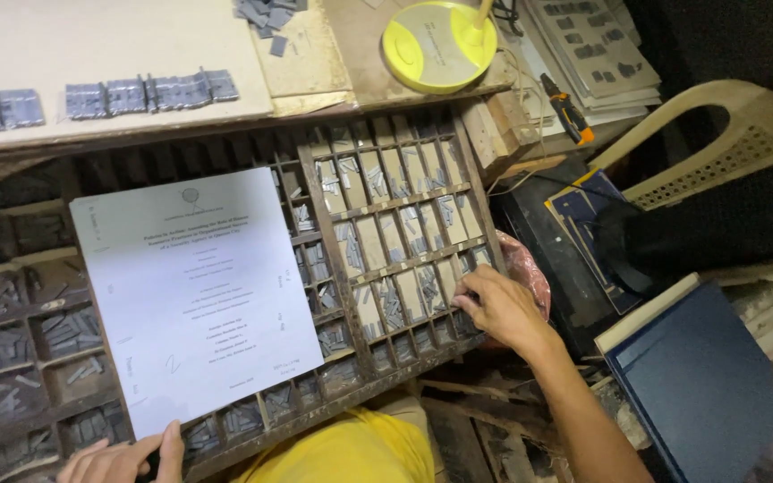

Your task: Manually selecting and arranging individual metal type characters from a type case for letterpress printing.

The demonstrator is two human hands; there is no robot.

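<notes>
Cluttered print-shop desk (118, 45), wooden type case (386, 241) below. Right hand (498, 309), fingers pinched into a right-side compartment of metal type. Left hand (123, 461) gripping printed sheet (194, 295) at near left.

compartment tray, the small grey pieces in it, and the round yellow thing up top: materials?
Compartment tray: looks like worn, unfinished wood, brown with thin slat dividers. Small grey pieces, where the right hand reaches: likely cast metal, dull grey with a slight sheen. Round yellow base: probably glossy moulded plastic, judging by its smooth, even surface.
</notes>
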